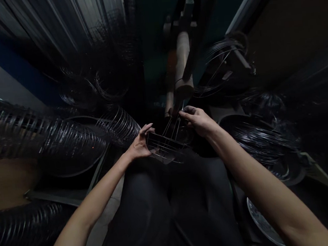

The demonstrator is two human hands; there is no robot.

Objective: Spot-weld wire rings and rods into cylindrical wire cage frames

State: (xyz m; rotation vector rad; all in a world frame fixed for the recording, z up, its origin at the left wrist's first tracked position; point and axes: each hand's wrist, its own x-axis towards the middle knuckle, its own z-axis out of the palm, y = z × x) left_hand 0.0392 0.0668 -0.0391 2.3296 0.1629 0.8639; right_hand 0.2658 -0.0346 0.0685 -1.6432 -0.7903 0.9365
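My left hand [141, 143] grips the left end of a wire frame [166, 148], with the thumb below and the fingers over its edge. The frame is made of thin, shiny parallel wires and lies tilted above my lap. Near its far side, my right hand [201, 121] is closed in a pinch on a thin metal wire just below the machine's cylindrical arm [184, 86]. Whether that wire is joined to the frame I cannot tell in the dim light. A second, thinner rod [169, 101] of the machine ends close to my right fingertips.
Stacked wire rings [120, 123] stand left of my left hand, by a long row of wire pieces [67, 138] on a dark round tray. To the right, a basin holds bundled wires [260, 140]. Lower right is a round dish [263, 221]. A wire coil [226, 49] hangs behind.
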